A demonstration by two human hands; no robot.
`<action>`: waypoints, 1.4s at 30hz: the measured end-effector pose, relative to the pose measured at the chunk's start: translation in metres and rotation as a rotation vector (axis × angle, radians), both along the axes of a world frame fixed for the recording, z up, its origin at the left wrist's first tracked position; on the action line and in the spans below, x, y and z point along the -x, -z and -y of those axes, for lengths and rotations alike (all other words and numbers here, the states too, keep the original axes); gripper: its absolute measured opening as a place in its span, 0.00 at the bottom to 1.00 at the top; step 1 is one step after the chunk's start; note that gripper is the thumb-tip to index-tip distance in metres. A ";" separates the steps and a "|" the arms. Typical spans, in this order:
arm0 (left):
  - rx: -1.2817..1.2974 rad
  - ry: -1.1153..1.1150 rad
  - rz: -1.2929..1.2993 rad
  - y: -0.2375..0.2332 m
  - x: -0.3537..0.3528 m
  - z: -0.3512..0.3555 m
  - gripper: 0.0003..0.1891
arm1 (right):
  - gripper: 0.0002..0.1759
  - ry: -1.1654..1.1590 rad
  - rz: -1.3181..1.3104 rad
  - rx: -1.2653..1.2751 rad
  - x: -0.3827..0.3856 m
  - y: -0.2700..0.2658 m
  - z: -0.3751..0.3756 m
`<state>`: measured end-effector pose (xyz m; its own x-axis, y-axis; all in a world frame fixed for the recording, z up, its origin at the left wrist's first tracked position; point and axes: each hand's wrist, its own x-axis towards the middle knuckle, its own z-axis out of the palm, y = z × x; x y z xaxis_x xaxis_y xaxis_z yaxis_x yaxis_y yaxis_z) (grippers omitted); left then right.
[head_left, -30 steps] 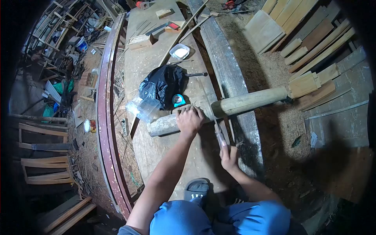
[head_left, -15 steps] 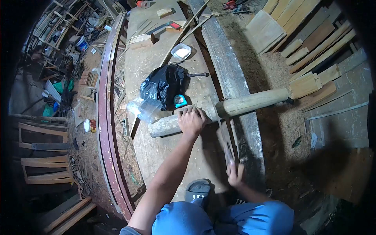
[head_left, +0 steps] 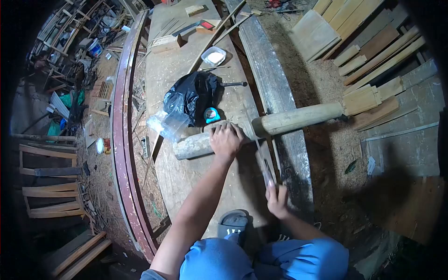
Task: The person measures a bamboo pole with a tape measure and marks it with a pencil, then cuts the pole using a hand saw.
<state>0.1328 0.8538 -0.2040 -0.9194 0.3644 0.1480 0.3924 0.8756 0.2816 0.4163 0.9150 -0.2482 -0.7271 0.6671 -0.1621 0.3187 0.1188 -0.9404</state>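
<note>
From the head camera, the left hand (head_left: 226,140) is pressing palm-down on the log (head_left: 298,119), which is lying across the bench (head_left: 186,186) near a tape measure (head_left: 211,114). The right hand (head_left: 278,200) is gripping the saw (head_left: 263,163), its blade meeting the log beside the left fingers. Long, level strokes would probably be working best here, with fingers staying clear.

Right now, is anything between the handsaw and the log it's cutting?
Nothing visible. The handsaw in the right hand meets the log directly; the left hand presses the log just left of the blade. The tape measure lies beyond it.
</note>
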 end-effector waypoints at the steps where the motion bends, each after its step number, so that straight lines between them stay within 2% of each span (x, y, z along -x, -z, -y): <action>1: -0.002 0.003 -0.003 -0.004 0.001 -0.001 0.19 | 0.32 -0.134 0.088 0.072 0.040 -0.057 -0.014; 3: 0.035 -0.002 0.064 -0.012 0.002 -0.002 0.19 | 0.34 -0.120 0.093 -0.019 0.069 -0.060 -0.019; 4: 0.026 -0.006 0.072 -0.013 0.002 -0.002 0.19 | 0.33 -0.102 -0.016 -0.005 0.069 -0.056 -0.018; 7: 0.030 -0.010 0.036 -0.009 0.002 -0.001 0.19 | 0.32 0.019 -0.047 -0.148 0.003 -0.008 0.008; 8: 0.002 0.004 -0.039 -0.004 0.001 0.000 0.19 | 0.32 0.016 -0.048 -0.150 0.003 -0.012 0.004; 10: -0.008 -0.003 -0.035 -0.008 0.000 -0.001 0.19 | 0.30 -0.157 0.120 -0.019 0.000 -0.037 -0.004; 11: -0.017 -0.003 -0.038 -0.010 -0.002 -0.002 0.19 | 0.31 -0.098 -0.112 -0.696 0.008 0.011 -0.005; 13: -0.012 -0.006 -0.041 -0.006 -0.003 -0.003 0.20 | 0.32 -0.079 -0.019 -0.092 0.071 -0.074 -0.016; 16: -0.020 0.018 -0.047 -0.006 0.001 0.000 0.19 | 0.33 -0.113 -0.001 0.014 0.061 -0.061 -0.015; 17: -0.013 0.016 -0.047 -0.003 0.001 0.001 0.19 | 0.33 -0.078 -0.013 -0.088 0.029 -0.022 -0.005; 19: -0.042 0.020 -0.180 0.007 0.001 0.002 0.19 | 0.32 -0.130 -0.128 -0.030 -0.004 -0.044 0.009; 21: -0.073 0.018 -0.214 0.011 -0.005 0.003 0.18 | 0.32 -0.127 -0.148 -0.062 -0.009 -0.031 0.005; 23: -0.069 0.020 -0.115 0.000 -0.002 -0.001 0.17 | 0.33 -0.170 0.010 0.030 0.038 -0.054 -0.012; 25: -0.037 0.019 -0.046 -0.001 -0.001 -0.002 0.18 | 0.33 -0.114 0.002 -0.101 0.074 -0.072 -0.016; 26: -0.015 0.029 -0.024 -0.003 0.000 -0.002 0.18 | 0.33 -0.101 0.004 -0.089 0.071 -0.069 -0.016; 27: 0.013 0.036 0.000 -0.005 0.001 0.001 0.18 | 0.32 -0.091 0.009 -0.071 0.061 -0.058 -0.012; 28: 0.035 0.008 0.036 -0.007 0.002 0.000 0.18 | 0.31 -0.099 0.043 -0.265 0.030 -0.017 -0.006; 29: 0.038 0.005 0.036 -0.004 0.002 0.001 0.18 | 0.31 -0.138 -0.003 -0.323 -0.007 0.021 0.002; 31: -0.046 0.002 -0.068 0.001 0.000 0.001 0.18 | 0.30 -0.058 -0.235 -0.043 -0.010 -0.029 0.016; 33: -0.034 0.009 -0.025 0.000 -0.005 0.002 0.18 | 0.30 -0.152 0.057 -0.086 0.007 -0.042 -0.002; 34: -0.037 0.012 -0.050 -0.002 -0.003 0.001 0.18 | 0.31 -0.098 -0.025 -0.090 0.031 -0.043 -0.005; 35: -0.041 0.011 -0.075 -0.003 -0.001 -0.001 0.18 | 0.33 -0.032 -0.069 -0.234 0.065 -0.073 -0.007; 38: -0.036 0.017 -0.073 -0.005 0.002 -0.002 0.18 | 0.34 -0.114 -0.035 0.004 0.065 -0.056 -0.018; 39: -0.022 0.017 -0.049 -0.005 0.002 0.000 0.19 | 0.34 -0.144 -0.031 -0.028 0.045 -0.042 -0.015; 41: -0.046 0.003 -0.076 0.004 0.006 0.000 0.19 | 0.34 -0.078 -0.041 0.022 0.011 -0.067 0.008; 42: -0.062 0.011 -0.140 0.009 0.005 0.001 0.19 | 0.34 -0.119 -0.159 -0.029 0.003 -0.058 0.008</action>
